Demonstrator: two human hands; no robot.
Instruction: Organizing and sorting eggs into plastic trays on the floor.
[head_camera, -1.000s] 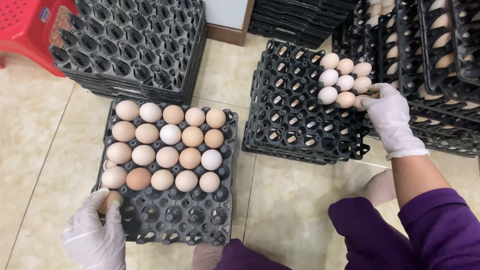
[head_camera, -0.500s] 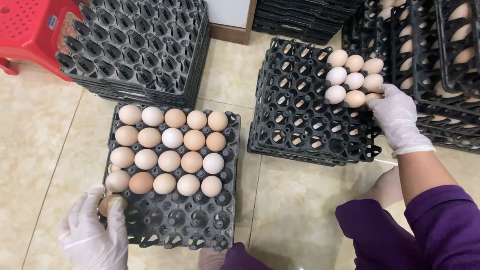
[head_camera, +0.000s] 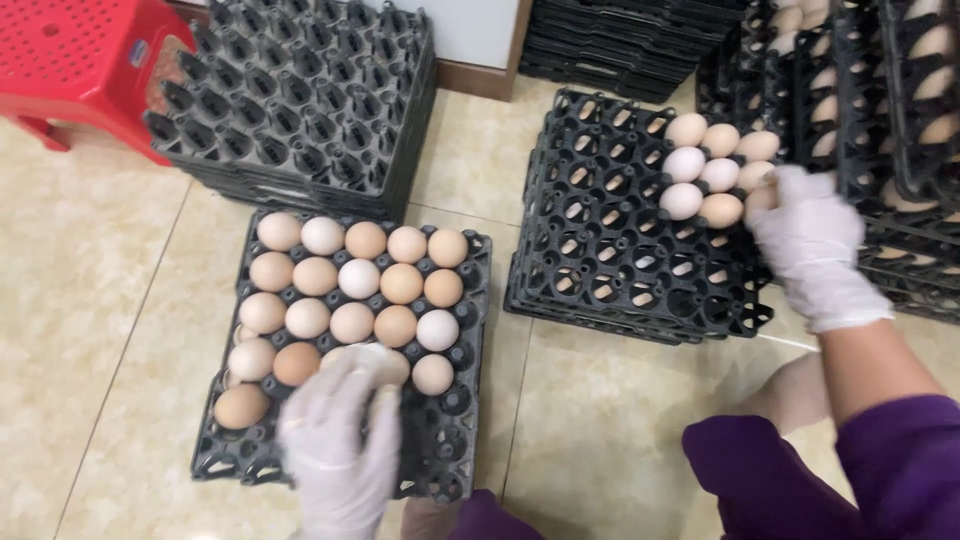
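**Eggs in black trays on the floor**

Head view: The eggs (head_camera: 350, 290) sit in rows in a black tray (head_camera: 450, 470) on the tan floor tiles (head_camera: 100, 330). The left hand (head_camera: 340, 440), in a white glove, rests over the tray's near rows, fingers bent down on an egg; I cannot tell if it grips it. The right hand (head_camera: 810, 245), gloved too, is curled around an egg (head_camera: 762, 197) at the edge of a stack of trays (head_camera: 600, 260). A few more eggs (head_camera: 700, 170) lie there. A red stool (head_camera: 80, 60) stands far left.
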